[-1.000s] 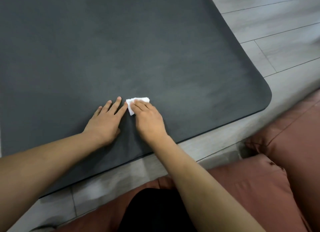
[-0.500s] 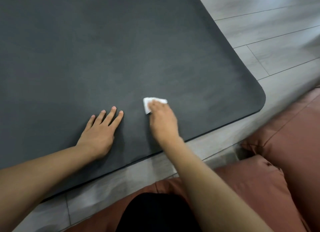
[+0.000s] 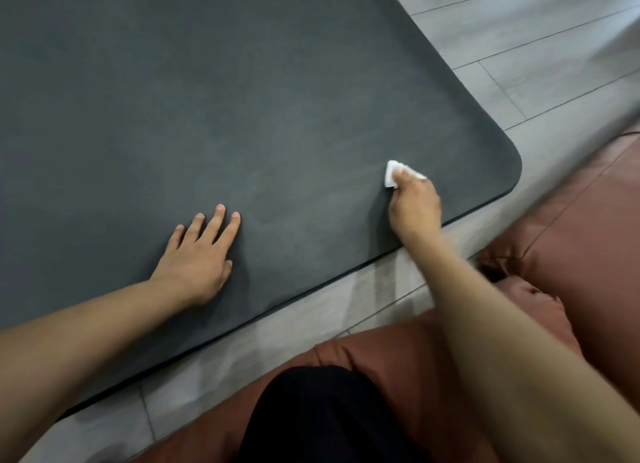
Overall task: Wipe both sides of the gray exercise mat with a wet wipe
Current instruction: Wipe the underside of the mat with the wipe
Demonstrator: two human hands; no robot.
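Since half a second ago, the right hand (image 3: 414, 204) has slid the wet wipe (image 3: 393, 173) well away from the left hand (image 3: 199, 258), toward the mat's rounded near-right corner. Nearest the viewer, a dark black garment (image 3: 322, 417) fills the bottom centre, with reddish-brown leather cushions (image 3: 571, 255) around it and to the right. Both bare forearms reach forward from the bottom edge. Just beyond the cushions runs a strip of gray wood-plank floor (image 3: 311, 324), and on it lies the gray exercise mat (image 3: 242, 99), spread flat and filling most of the view; its near edge runs diagonally from lower left to right. The left hand is released, palm down and flat on the mat close to that near edge, fingers slightly spread and pointing away from the viewer. Further right and a little farther off, the right hand is closed over the small white folded wipe, pressing it against the mat; a corner of the wipe shows past the fingertips. This hand looks slightly blurred. Faint lighter streaks mark the mat's surface around the hands. Beyond the mat's right edge, more gray floor planks stretch to the top right.
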